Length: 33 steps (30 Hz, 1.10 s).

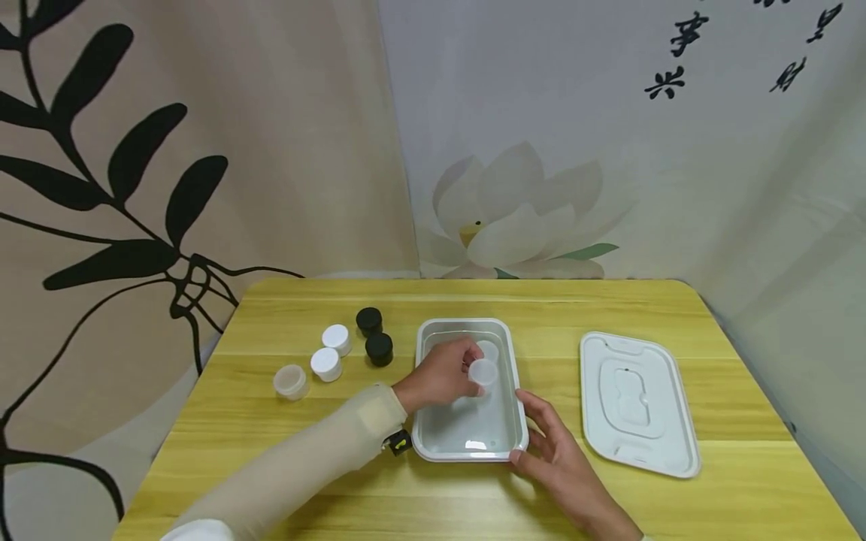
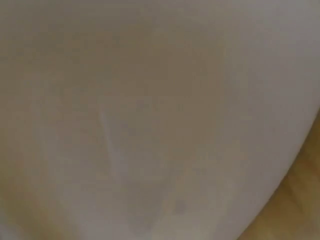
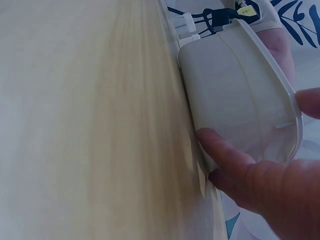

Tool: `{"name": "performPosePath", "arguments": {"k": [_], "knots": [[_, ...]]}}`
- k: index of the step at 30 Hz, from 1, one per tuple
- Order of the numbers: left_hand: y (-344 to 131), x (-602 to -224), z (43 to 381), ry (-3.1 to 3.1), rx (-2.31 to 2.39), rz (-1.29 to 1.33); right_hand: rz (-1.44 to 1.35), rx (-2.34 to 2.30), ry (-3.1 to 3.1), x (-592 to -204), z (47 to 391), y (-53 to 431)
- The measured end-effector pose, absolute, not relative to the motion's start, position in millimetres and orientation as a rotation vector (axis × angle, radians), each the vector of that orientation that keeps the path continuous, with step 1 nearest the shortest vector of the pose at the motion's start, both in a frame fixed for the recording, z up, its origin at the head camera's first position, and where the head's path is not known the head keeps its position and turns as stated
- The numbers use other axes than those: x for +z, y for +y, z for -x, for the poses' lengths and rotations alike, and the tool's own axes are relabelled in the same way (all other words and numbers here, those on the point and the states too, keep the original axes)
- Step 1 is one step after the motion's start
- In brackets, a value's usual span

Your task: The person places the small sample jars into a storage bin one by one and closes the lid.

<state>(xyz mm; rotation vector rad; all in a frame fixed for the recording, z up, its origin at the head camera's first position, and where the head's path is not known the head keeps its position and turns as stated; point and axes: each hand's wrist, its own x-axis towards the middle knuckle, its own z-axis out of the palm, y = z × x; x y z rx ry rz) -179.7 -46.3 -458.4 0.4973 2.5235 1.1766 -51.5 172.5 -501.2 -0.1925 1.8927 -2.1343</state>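
Observation:
A white rectangular plastic box, open at the top, stands on the wooden table. My left hand reaches over its left wall and pinches a small translucent round cup inside it. Behind that cup, a second translucent round piece shows in the box. With thumb and fingers, my right hand holds the box's right side and near corner. The right wrist view has its fingers against the outer wall and rim. Only a blurred pale surface fills most of the left wrist view.
Left of the box stand two white-capped pieces, two black ones and a translucent cup. A white lid lies on the table to the right. Behind the table hangs a printed curtain.

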Motion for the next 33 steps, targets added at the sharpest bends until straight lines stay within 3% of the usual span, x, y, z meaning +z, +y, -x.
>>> {"name": "performPosePath", "arguments": {"k": [33], "knots": [[-36.9, -462.6, 168.6, 2.675, 1.086, -0.487, 0.268, -2.145, 1.895, -499.9, 50.9, 170.8]]}}
